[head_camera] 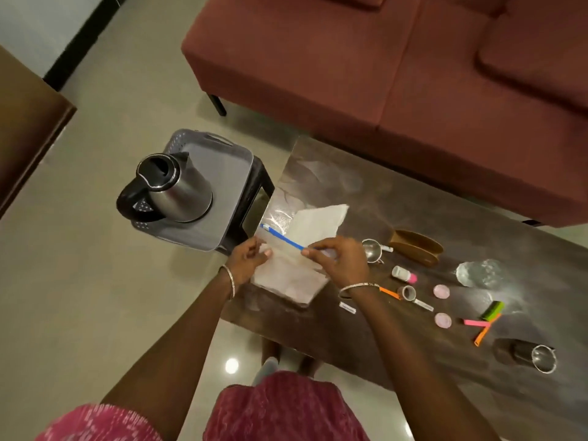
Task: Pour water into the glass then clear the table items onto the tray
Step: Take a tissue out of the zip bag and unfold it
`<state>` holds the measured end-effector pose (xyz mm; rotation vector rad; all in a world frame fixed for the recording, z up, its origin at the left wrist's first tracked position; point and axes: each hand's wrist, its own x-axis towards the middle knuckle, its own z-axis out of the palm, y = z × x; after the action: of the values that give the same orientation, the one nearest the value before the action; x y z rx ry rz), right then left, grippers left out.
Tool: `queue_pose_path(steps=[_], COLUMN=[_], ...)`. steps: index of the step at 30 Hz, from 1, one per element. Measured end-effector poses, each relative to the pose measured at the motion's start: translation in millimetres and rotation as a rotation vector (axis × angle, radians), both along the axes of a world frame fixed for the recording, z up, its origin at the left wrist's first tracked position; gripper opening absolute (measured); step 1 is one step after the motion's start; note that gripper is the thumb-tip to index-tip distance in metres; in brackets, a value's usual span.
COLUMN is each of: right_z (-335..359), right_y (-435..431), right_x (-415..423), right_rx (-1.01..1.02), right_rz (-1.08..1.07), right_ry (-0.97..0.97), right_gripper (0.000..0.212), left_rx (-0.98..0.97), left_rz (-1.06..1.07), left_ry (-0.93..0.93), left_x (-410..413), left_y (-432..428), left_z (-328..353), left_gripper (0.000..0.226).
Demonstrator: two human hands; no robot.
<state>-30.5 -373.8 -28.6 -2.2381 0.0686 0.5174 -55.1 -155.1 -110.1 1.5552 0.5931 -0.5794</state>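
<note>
Your left hand (249, 261) pinches the near edge of a clear zip bag (286, 278), fingers curled. Your right hand (337, 259) pinches its blue zip strip (283, 237) between thumb and fingertips. You hold the bag just over the left end of the table (366, 338).

The kettle (173, 186) stands on the grey tray (229, 173), which rests on a black stool (254, 198) beside the table. The glass (479, 272) stands well to your right, and a steel cup (528, 356) lies on its side nearer you. A pink-capped bottle (404, 274) and coloured clips (483, 323) lie between them.

The small white labels (347, 307) are too blurred to read.
</note>
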Motion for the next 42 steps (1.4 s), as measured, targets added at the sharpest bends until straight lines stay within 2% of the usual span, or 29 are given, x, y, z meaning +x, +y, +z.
queue_pose_path(steps=[3,5,8,13,15,19,21,26,29,31,35,42], right_z=[-12,-16,-18,-6,7,34,47,80,101,116,148,194], right_y=[-15,-26,-40,-50,-51,-56,-58,-60,-61,-62,-65,-74], right_x=[9,17,30,43,46,48,46,36,29,24,13,-6], right_rx=[0.03,0.033,0.122,0.497,0.678,0.855,0.927,1.116,1.208,1.252,1.342,1.469], right_rz=[-0.203,-0.3,-0.449,-0.736,-0.863,-0.98,-1.011,-0.973,-0.943,-0.93,-0.897,-0.883], right_ry=[-0.045,-0.095,-0.111,0.004,0.101,0.245,0.311,0.384,0.383,0.378,0.351,0.351], right_gripper=[0.017,0.017,0.019,0.016,0.015,0.016,0.021,0.022,0.019,0.018,0.021,0.025], left_rx=[0.035,0.049,0.169,0.376,0.468,0.217,0.09,-0.127,-0.168,-0.188,-0.185,-0.26], left_rz=[-0.098,-0.093,-0.11,-0.284,-0.281,-0.02,0.019,-0.128,-0.252,-0.309,-0.41,-0.404], left_ry=[0.072,0.114,0.122,0.198,0.151,-0.16,-0.271,-0.399,-0.396,-0.398,-0.481,-0.611], left_x=[5,8,21,49,62,88,98,104,100,96,84,59], left_y=[1,-2,-13,-26,-30,-43,-45,-47,-49,-49,-52,-72], left_z=[-28,-43,-59,-69,-55,6,42,135,173,192,218,254], left_gripper=[0.035,0.035,0.033,0.037,0.038,0.024,0.022,0.046,0.047,0.048,0.068,0.081])
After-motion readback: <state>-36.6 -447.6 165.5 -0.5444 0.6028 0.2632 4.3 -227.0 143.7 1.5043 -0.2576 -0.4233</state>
